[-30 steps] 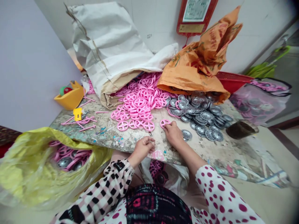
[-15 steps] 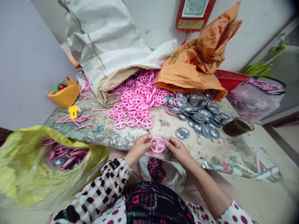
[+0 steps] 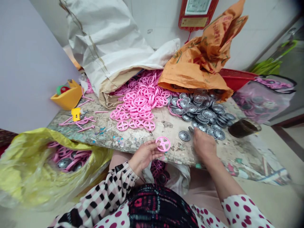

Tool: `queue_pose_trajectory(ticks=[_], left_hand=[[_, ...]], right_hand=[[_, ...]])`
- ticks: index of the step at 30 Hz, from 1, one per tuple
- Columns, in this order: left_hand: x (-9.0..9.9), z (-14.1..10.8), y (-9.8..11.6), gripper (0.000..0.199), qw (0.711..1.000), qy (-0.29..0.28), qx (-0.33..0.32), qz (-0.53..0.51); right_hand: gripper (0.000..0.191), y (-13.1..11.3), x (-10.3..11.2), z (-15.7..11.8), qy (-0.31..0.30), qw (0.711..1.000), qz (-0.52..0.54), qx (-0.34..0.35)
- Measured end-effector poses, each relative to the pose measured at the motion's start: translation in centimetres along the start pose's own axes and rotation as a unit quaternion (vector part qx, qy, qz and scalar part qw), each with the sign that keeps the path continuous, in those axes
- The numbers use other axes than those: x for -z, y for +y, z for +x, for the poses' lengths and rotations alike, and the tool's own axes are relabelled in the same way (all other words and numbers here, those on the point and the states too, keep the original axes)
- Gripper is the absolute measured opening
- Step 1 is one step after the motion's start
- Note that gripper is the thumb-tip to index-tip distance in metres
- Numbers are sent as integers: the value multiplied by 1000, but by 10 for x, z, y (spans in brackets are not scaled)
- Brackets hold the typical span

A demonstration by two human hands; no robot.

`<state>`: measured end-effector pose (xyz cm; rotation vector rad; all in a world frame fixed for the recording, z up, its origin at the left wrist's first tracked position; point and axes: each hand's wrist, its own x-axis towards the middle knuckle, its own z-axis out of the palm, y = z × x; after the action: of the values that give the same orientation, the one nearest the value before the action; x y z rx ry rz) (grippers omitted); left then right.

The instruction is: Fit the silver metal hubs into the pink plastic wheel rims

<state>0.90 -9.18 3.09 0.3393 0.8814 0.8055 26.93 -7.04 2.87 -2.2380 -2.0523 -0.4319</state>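
Note:
Near the table's front edge, my left hand (image 3: 146, 154) is closed on a pink spoked ring (image 3: 163, 144), with its thumb on the ring's left side. My right hand (image 3: 204, 144) pinches a small grey disc (image 3: 191, 129), seen edge-on, at the front of the pile of grey discs (image 3: 206, 114). One loose grey disc (image 3: 184, 136) lies flat on the table between my hands. Behind my left hand is a heap of pink rings (image 3: 140, 101), spilling from a white sack (image 3: 111, 38).
An orange sack (image 3: 190, 69) stands behind the grey discs. A dark jar (image 3: 243, 127) lies at the right. Pink sticks (image 3: 86, 128) and a yellow container (image 3: 67, 98) are on the left of the table (image 3: 166, 125). A yellow bag (image 3: 26, 171) holds assembled parts below.
My right hand has left the pink ring and moved right to the grey discs, where it now grips one. My left hand still holds the pink ring, slightly further right.

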Motion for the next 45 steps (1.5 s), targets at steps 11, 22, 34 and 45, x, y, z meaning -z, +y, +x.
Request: queue_pose_trajectory(ticks=[11, 22, 34, 45], left_hand=[[-11, -1, -17, 29, 999, -38, -30, 6], [-13, -11, -15, 43, 995, -62, -71, 38], [-4, -6, -23, 42, 978, -49, -57, 195], [30, 33, 27, 27, 662, 169, -355, 639]], right_hand=[[38, -90, 32, -55, 71, 938, 327, 89], [34, -82, 45, -60, -107, 790, 604, -7], [30, -84, 27, -71, -173, 717, 671, -80], [37, -29, 17, -66, -69, 933, 352, 7]])
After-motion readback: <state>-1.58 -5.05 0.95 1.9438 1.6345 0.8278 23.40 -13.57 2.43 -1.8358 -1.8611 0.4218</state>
